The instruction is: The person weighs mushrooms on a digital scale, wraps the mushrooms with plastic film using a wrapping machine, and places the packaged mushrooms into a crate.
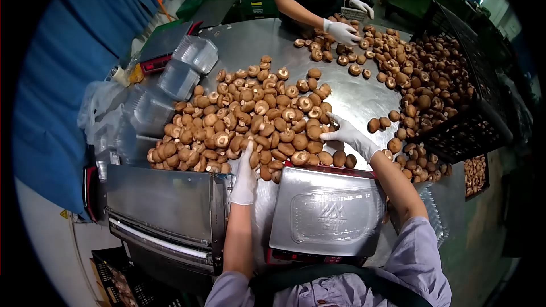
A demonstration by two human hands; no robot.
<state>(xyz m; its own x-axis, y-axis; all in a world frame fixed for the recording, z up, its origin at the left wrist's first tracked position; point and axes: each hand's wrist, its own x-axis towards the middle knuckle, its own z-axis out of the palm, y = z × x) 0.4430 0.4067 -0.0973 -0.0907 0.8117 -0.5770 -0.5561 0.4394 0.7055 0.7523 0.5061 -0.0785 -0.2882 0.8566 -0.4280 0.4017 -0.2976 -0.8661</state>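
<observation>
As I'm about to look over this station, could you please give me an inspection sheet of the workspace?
Surface: metal table, shiny where bare
Job's things: brown mushroom heap centrally; more beside tilted black crate; scale near the wearer
Clutter: clear plastic trays, plastic bag, left side
Hands: white-gloved; left hand at heap's near edge, right hand open at its right edge
Cables: thin cable-like line, lower-left wall
Surroundings: blue curtain left; co-worker's gloved hand at mushrooms opposite

White gloves (243,185) cover left hand (245,171) and right hand (351,137), ending at the wrists. Pale lavender garment (352,293), loose sleeves (418,250) ending near the elbows. Dark green band (335,272) crosses the chest; small round button (322,302) noted.
</observation>
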